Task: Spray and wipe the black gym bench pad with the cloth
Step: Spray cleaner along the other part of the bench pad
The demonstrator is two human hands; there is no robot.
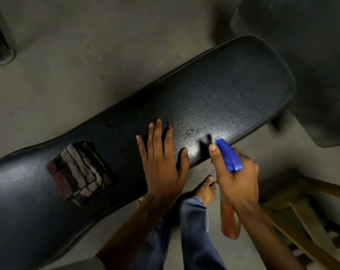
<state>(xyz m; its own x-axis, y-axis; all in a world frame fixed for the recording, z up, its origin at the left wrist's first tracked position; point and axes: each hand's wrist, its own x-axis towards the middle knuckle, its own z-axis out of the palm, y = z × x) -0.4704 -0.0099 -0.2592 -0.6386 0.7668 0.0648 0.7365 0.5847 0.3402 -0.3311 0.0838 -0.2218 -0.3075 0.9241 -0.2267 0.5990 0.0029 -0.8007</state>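
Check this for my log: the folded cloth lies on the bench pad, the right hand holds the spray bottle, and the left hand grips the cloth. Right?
Not quite. In the head view the left hand rests flat on the bench pad, apart from the folded cloth. The right hand does hold the spray bottle.

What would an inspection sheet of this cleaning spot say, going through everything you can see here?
Surface: black bench pad, droplets near its middle.
Job's things: folded striped cloth lying on the pad; spray bottle, blue head aimed at the pad.
Clutter: wooden frame at lower right.
Grippers: left hand flat on the pad; right hand grips the bottle.
Cables: nothing seen.
Surroundings: grey concrete floor; bare foot, jeans.
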